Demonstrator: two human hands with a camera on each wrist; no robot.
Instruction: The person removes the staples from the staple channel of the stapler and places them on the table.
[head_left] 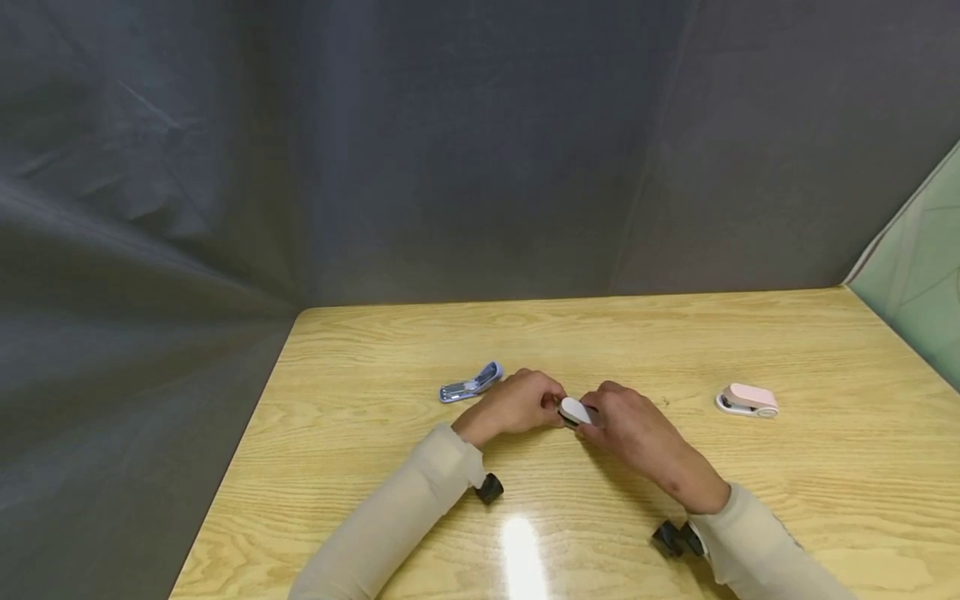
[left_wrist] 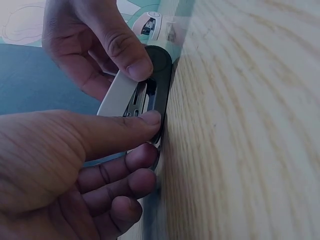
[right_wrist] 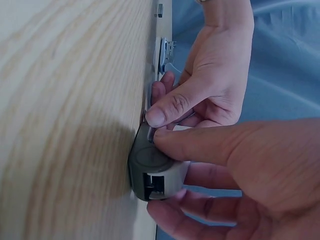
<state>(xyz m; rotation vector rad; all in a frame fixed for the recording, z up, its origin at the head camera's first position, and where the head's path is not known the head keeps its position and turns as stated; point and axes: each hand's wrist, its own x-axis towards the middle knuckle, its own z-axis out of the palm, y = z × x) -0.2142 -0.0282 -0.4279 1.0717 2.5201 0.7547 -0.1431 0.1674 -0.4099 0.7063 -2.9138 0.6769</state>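
Between both hands, low at the table, is a stapler [head_left: 576,411] with a white top and a dark grey base. My left hand [head_left: 521,402] pinches the front end of the base between thumb and fingers. At the rear hinge end, my right hand [head_left: 637,437] grips the stapler's sides. The left wrist view shows the white top [left_wrist: 116,97] raised at an angle from the dark base [left_wrist: 163,85], with the metal staple channel [left_wrist: 136,105] visible between. In the right wrist view the stapler's back end [right_wrist: 157,182] faces the camera.
An open blue stapler [head_left: 471,385] lies just beyond my left wrist. Off to the right sits a pink and white stapler [head_left: 747,400]. The wooden table [head_left: 360,350] meets a dark cloth [head_left: 465,167] at its back and left edges.
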